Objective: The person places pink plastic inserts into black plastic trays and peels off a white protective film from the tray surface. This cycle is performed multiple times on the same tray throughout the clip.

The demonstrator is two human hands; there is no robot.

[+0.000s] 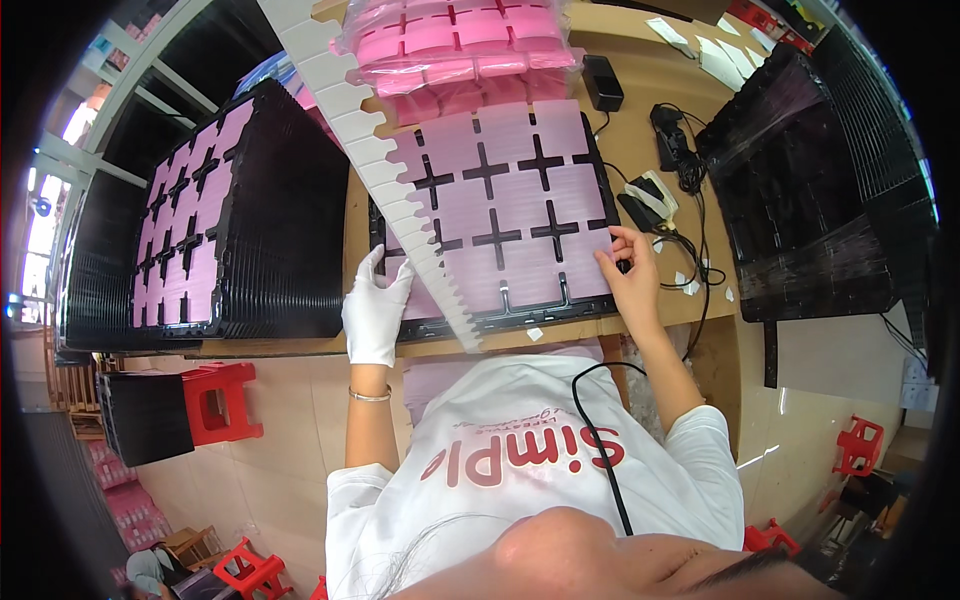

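Observation:
In front of me a black plastic tray [572, 312] lies on the table. A pink sheet with cross-shaped cutouts [515, 211] covers it, and black shows through the cutouts. My left hand [375, 312], in a white glove, is at the tray's near left edge, its thumb and fingers apart. At the right edge my bare right hand [634, 278] pinches the sheet's border between thumb and bent fingers. A long white toothed strip [385, 175] slants across the view over the sheet's left part and hides some of it.
Behind the tray sits a plastic-wrapped stack of pink sheets [455, 45]. Tall stacks of black trays stand at left [285, 220] and right [815, 190]. A black power adapter [602, 84], a white plug block [655, 200] and loose cables lie to the right. A red stool [222, 403] stands below left.

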